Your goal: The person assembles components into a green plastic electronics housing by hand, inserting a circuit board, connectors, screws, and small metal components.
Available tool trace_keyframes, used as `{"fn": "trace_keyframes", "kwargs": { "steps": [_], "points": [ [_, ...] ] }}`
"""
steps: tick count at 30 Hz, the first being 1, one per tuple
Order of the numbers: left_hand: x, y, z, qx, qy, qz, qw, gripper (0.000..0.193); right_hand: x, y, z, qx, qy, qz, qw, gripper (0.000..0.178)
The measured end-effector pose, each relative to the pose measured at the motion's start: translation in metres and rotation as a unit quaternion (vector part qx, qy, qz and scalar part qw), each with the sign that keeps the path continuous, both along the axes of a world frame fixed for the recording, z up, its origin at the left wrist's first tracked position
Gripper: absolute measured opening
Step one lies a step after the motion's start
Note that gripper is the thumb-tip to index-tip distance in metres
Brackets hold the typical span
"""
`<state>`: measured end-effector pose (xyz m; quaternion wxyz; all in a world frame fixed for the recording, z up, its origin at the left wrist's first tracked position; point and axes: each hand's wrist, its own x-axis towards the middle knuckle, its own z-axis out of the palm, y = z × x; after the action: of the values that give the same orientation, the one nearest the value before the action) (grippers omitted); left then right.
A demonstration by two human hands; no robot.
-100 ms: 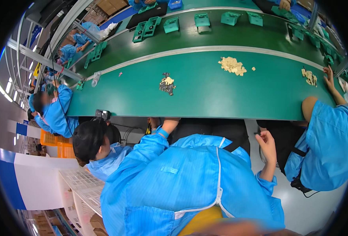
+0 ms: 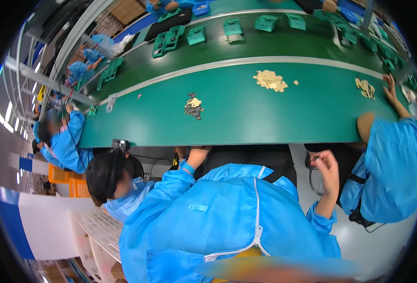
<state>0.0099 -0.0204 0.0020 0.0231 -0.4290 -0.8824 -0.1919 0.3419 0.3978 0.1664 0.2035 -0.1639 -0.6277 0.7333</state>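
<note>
My right hand [image 2: 328,170] is raised off the right side of my blue smock, below the table edge. Its thumb and fingers curl together at a small dark thing [image 2: 315,159], too small to name. At the near table edge, my left hand [image 2: 199,155] shows only around the wrist, below a blue band; its fingers are hidden. Ahead on the green tabletop [image 2: 147,122] lie a mixed pile of dark and cream pieces [image 2: 194,107], a larger pile of flat cream pieces [image 2: 270,81] and, far right, another cream pile [image 2: 365,88].
Green plastic housings [image 2: 233,28] stand in a row on the belt [image 2: 208,51] behind a pale rail. Co-workers in blue sit close on my left [image 2: 107,177] and right [image 2: 383,170]. White crates [image 2: 95,221] are at lower left, orange crates [image 2: 79,188] beyond.
My right hand has turned slightly, moving a little right and down in the picture, fingers more curled. The table and piles have shifted left in the view.
</note>
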Motion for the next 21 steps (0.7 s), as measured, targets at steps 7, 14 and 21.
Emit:
{"fn": "trace_keyframes", "kwargs": {
  "steps": [7,14,21],
  "points": [
    [0.043,0.001,0.086,0.058,-0.414,0.125,0.900,0.042,-0.091,0.030,0.026,0.152,0.057,-0.180,0.970,0.020],
    [0.051,-0.003,0.113,0.016,-0.494,0.148,0.857,0.048,-0.122,0.019,0.027,0.301,-0.051,-0.230,0.924,0.032],
    [0.038,0.003,0.121,-0.033,-0.467,0.095,0.878,0.041,-0.120,0.021,0.028,0.319,-0.130,-0.235,0.909,0.038]
  ]
}}
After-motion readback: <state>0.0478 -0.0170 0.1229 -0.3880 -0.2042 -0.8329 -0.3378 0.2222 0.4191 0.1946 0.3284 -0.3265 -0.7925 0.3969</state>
